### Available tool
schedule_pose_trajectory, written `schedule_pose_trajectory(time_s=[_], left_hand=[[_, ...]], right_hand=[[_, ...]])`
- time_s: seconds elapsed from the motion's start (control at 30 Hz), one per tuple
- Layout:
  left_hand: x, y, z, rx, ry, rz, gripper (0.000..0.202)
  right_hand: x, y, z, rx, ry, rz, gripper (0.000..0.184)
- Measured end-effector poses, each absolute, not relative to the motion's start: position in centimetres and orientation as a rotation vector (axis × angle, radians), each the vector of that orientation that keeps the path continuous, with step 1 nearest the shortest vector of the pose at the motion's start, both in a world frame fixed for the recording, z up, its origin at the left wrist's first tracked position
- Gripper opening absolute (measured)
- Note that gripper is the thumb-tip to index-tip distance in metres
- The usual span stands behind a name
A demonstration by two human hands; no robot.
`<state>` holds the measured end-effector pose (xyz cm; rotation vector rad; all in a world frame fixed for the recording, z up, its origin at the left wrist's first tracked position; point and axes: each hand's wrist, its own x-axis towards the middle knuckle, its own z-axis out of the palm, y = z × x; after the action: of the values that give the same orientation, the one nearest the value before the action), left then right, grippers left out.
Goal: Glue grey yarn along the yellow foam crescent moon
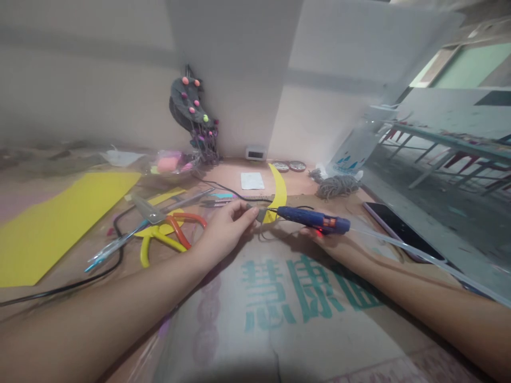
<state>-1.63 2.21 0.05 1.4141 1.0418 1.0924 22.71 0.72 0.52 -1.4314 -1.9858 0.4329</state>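
My left hand (227, 230) pinches a small grey piece (261, 214) between thumb and fingers at the middle of the table. My right hand (325, 240) grips a blue hot glue gun (313, 219), whose nozzle points left and almost touches the grey piece. A clear glue stick (403, 246) sticks out of the gun's back toward the right. A yellow crescent-shaped foam piece (279, 191) lies just behind the nozzle. Both hands work over a cardboard sheet (287, 308) printed with green characters.
Orange and yellow scissors (171, 234), a clear ruler (147, 208), pens and a black cable (80, 282) lie at the left, beside a yellow foam sheet (51, 223). A phone (399, 229) lies at the right. Grey yarn (335, 186), a bottle and a dark beaded ornament (194, 117) stand at the back.
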Motion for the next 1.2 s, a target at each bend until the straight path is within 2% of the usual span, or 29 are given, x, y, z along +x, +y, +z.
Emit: schedule_pose_trajectory(time_s=[0.47, 0.67, 0.77, 0.9, 1.2], left_hand=[[-1.6, 2.4, -0.1, 1.480, 1.062, 1.045, 0.025], [-1.5, 2.5, -0.7, 1.375, 0.956, 1.092, 0.026], [-1.4, 2.6, -1.2, 1.321, 0.908, 1.101, 0.027], [-1.1, 2.9, -1.8, 1.383, 0.879, 1.090, 0.027], [-1.1, 3.1, -2.0, 1.472, 0.922, 1.047, 0.027]], right_hand=[[22.2, 0.3, 1.3, -1.409, -1.969, 0.424, 0.019], [23.6, 0.9, 1.6, -1.500, -1.821, 0.359, 0.034], [24.6, 1.8, 1.8, -1.384, -1.727, 0.445, 0.042], [25.0, 3.3, 2.2, -1.251, -1.448, 0.605, 0.037], [22.1, 8.9, 5.3, -1.559, -1.679, 0.601, 0.037]])
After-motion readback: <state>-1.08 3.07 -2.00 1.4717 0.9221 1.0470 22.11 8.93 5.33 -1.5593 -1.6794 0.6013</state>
